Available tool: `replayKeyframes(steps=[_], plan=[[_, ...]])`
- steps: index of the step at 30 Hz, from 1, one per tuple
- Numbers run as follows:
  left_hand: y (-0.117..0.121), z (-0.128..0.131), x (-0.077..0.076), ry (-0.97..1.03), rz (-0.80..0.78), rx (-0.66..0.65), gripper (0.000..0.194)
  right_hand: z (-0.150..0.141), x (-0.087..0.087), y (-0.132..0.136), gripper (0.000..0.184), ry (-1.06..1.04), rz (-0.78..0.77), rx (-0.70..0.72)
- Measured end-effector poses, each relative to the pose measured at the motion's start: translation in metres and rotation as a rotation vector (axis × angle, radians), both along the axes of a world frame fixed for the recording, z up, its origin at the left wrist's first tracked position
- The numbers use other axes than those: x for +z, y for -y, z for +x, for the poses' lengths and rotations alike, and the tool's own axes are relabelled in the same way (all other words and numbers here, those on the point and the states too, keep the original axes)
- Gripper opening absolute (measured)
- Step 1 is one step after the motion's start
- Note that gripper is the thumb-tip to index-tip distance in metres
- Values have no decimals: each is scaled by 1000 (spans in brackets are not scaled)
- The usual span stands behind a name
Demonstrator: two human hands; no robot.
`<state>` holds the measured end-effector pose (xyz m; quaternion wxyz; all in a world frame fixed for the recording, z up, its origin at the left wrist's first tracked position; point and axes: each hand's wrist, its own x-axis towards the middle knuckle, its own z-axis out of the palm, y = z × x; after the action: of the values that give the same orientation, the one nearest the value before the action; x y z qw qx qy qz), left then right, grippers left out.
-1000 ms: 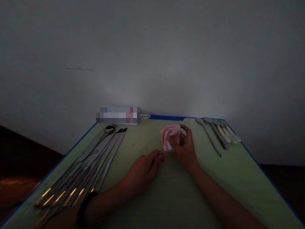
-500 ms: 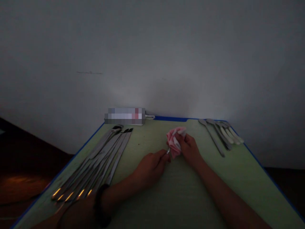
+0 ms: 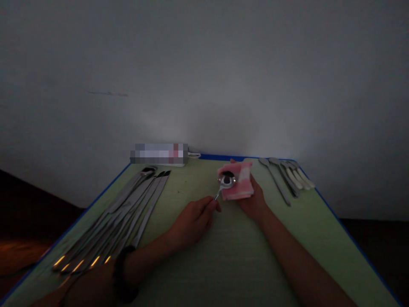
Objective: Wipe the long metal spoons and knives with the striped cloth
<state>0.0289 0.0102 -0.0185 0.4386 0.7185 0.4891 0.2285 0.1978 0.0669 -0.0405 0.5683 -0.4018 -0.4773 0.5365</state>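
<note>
My left hand (image 3: 198, 218) is closed around the handle of a shiny metal spoon (image 3: 227, 181), whose bowl points away from me. Behind the bowl, a pink and white cloth (image 3: 244, 182) lies spread over my right hand (image 3: 254, 202). That hand supports the cloth from beneath and behind, and most of its fingers are hidden by it. The spoon's bowl is in front of the cloth and appears to rest against it. Both hands are above the middle of the table.
On the left of the green table (image 3: 204, 273) lies a row of long metal cutlery (image 3: 128, 213). Several spoons (image 3: 276, 181), some with pale handles, lie at the right rear. A blurred-out box (image 3: 159, 154) stands by the wall (image 3: 204, 76) at the back left.
The cloth was bunched around the spoon's bowl in my right hand. Now it is opened flat and the bowl shows. The whole view has shifted slightly.
</note>
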Motion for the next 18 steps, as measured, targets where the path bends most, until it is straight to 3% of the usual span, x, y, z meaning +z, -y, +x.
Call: replayKeyframes(steps=[3,8,14,18], plan=[[-1,0,2,-96,93,-35,32,1,0,5,46,-170,-94,169],[0,0,-2,-271,234,-53,30,2,2,11,35,18,4,276],[0,-2,-6,-327,266,-84,29,-1,4,11,26,59,25,282],[0,-1,-6,-324,266,-80,29,-1,0,10,25,169,79,179]])
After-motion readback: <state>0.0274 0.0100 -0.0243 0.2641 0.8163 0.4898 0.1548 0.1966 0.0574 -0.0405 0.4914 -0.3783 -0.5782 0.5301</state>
